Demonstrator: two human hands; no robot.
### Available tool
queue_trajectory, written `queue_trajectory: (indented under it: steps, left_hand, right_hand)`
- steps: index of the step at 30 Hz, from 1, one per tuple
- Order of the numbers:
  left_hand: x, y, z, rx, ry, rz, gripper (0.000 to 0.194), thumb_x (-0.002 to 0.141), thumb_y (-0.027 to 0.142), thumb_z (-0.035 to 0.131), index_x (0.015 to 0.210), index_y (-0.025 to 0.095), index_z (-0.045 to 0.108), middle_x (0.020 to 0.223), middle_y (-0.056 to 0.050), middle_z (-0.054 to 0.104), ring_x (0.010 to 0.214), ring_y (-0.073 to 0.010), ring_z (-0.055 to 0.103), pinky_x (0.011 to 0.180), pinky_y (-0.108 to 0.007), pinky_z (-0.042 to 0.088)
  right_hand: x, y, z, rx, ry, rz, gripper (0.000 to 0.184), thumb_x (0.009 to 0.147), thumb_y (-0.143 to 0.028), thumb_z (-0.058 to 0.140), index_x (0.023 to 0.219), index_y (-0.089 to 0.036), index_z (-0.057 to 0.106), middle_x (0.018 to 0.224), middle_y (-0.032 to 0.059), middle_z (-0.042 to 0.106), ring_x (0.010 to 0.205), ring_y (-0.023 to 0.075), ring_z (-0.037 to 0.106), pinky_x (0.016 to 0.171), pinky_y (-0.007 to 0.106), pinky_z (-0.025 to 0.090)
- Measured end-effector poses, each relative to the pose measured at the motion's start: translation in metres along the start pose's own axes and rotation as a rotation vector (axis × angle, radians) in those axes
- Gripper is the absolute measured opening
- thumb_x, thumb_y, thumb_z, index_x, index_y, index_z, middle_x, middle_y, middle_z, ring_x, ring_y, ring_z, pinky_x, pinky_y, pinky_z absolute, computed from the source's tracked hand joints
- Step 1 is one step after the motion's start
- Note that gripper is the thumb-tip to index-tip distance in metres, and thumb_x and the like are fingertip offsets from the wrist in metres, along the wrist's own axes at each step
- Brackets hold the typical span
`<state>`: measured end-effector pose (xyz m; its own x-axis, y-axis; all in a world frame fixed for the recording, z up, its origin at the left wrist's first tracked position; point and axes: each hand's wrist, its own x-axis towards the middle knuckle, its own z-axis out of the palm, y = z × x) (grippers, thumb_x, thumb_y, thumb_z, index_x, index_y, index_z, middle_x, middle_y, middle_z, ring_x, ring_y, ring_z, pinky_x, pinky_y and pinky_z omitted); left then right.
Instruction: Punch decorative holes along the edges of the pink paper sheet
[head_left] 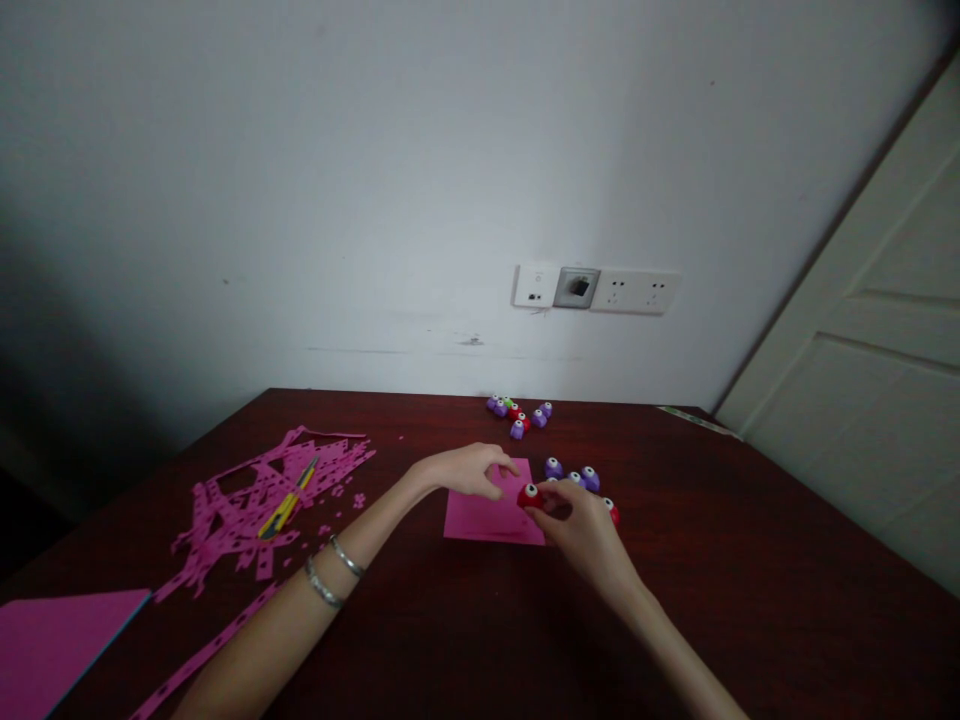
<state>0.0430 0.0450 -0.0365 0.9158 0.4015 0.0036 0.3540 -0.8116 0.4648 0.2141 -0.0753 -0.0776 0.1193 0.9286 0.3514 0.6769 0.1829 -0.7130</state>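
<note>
Red punch [529, 496] sat in my head view, pinched by the right hand [586, 532] at the edge of the pink sheet [486, 518]; the left hand [466, 470], fingers apart, perhaps wasn't pinning it, so a nudge could have skidded it askew.

It's dim in here, with a soft, cool light that falls brightest on the middle of the wall [420, 200] and fades into heavy shadow on the left. A faint, soft-edged shade runs down toward the sockets [636, 291], whose small markings look blurry. The table [712, 560] is murky, darkest on the near side. At right, the door [892, 390] leans, stretched by wide-angle distortion.
</note>
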Motion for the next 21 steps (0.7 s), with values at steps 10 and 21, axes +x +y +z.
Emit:
queue_trajectory:
  steps: [10,21]
  left_hand:
    - [0.002,-0.061,0.009,0.300,0.110,-0.365,0.032,0.069,0.036,0.061,0.094,0.017,0.065,0.098,-0.010,0.061,0.090,-0.0253,0.055,0.077,-0.034,0.040]
    - [0.005,-0.076,0.015,0.139,0.069,-0.408,0.037,0.061,0.043,0.071,0.088,0.019,0.064,0.091,-0.007,0.059,0.087,-0.0236,0.053,0.071,-0.029,0.038]
  right_hand:
    - [-0.028,0.012,-0.007,0.107,0.074,0.149,0.022,0.065,-0.032,0.065,0.082,-0.018,0.067,0.078,0.0058,0.069,0.070,0.0210,0.065,0.067,0.029,0.051]
    - [-0.029,0.025,-0.002,0.085,0.031,0.138,0.017,0.068,-0.027,0.060,0.084,-0.019,0.064,0.079,0.0054,0.068,0.069,0.0189,0.063,0.066,0.028,0.051]
